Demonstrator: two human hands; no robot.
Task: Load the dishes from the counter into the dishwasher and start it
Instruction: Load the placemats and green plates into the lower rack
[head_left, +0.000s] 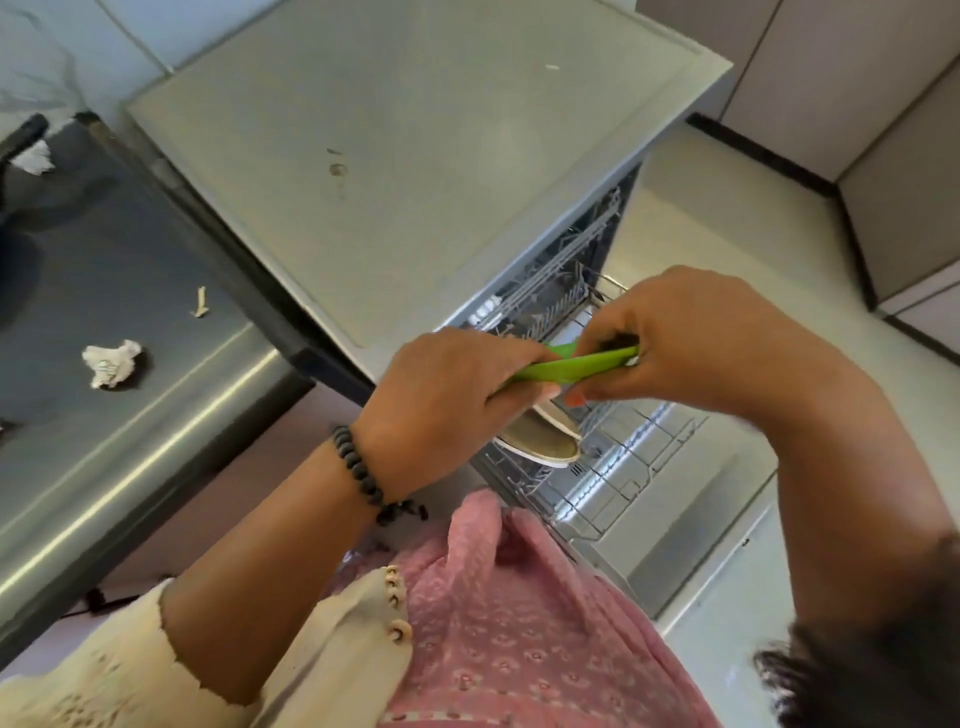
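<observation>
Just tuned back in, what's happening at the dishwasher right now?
The person stands over the open dishwasher, holding a green utensil in both hands: the left hand grips one end and the right hand the other. It is above the pulled-out lower rack, not yet placed. Two plates already sit in that rack. Crumpled paper lies on the dark counter to the left.

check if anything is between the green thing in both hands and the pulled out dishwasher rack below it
Nothing visible blocks it. The green utensil is held by the left hand and right hand right above the lower rack. Two plates already sit in the rack's left part; the wire slots to their right look free.
</observation>
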